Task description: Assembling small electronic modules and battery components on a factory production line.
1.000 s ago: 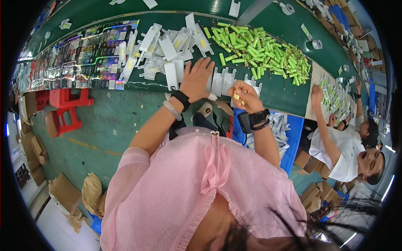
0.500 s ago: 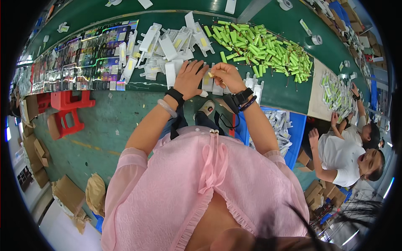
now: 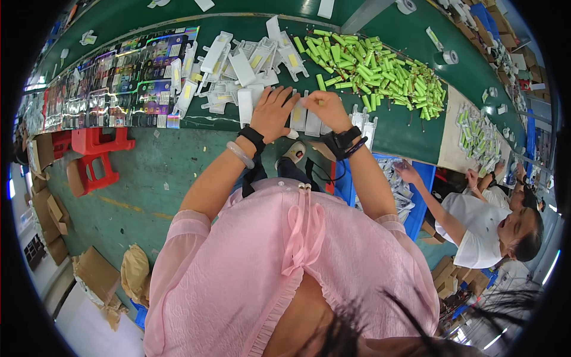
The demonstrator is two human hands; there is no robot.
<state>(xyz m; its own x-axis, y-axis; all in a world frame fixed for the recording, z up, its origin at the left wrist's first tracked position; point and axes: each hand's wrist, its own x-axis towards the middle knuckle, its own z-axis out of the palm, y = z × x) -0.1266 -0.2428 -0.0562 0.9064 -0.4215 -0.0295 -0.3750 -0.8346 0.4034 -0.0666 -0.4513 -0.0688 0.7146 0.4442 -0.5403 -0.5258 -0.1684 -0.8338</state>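
My left hand (image 3: 272, 114) lies palm down at the table's near edge, fingers stretched out over white plastic housings. Under and beside its fingertips is a translucent housing with a yellow strip (image 3: 297, 117). My right hand (image 3: 328, 110) is bent into a pinch just right of it, fingertips over that housing's upper end. Whatever sits between those fingers is hidden. More pale housings (image 3: 313, 122) lie in a row beneath my right hand. Beyond my left hand rises a loose pile of white and clear housings (image 3: 241, 66), some with yellow strips.
Green cylindrical cells (image 3: 375, 71) are heaped at right on the green table (image 3: 392, 131). Printed shiny sheets (image 3: 119, 83) cover the left. A blue bin (image 3: 421, 193) of parts stands below the right edge, with a co-worker's hand (image 3: 408, 171) over it. Red stools (image 3: 98, 154) stand at left.
The small yellowish piece seen in my right fingertips is no longer visible there. My left hand has barely moved. At right a co-worker's arm has reached over to the blue bin.
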